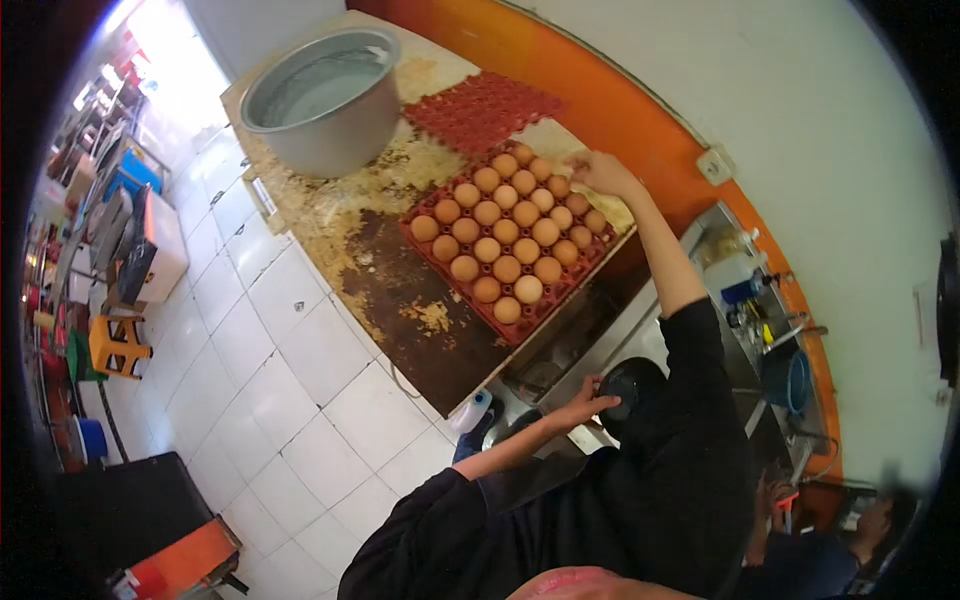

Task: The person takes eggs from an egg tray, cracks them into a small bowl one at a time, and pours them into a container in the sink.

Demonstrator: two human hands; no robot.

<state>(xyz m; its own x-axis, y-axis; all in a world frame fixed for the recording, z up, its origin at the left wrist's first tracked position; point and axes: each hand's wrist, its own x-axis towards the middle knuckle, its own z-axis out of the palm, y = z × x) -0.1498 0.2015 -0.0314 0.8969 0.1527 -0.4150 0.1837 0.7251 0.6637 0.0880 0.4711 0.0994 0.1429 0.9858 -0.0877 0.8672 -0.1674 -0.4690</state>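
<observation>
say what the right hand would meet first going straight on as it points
Likely an oval brown egg at the edge of the dimpled red tray, just ahead of the right hand; depth is unclear, so it might pass above.

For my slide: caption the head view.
Right hand near eggs in a red tray; left hand holding a round black object.

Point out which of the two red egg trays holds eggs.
The tray nearer the person's body, beside the right hand: brown eggs sit in its rows. The other tray, farther off beside the large metal pot, shows none.
</observation>
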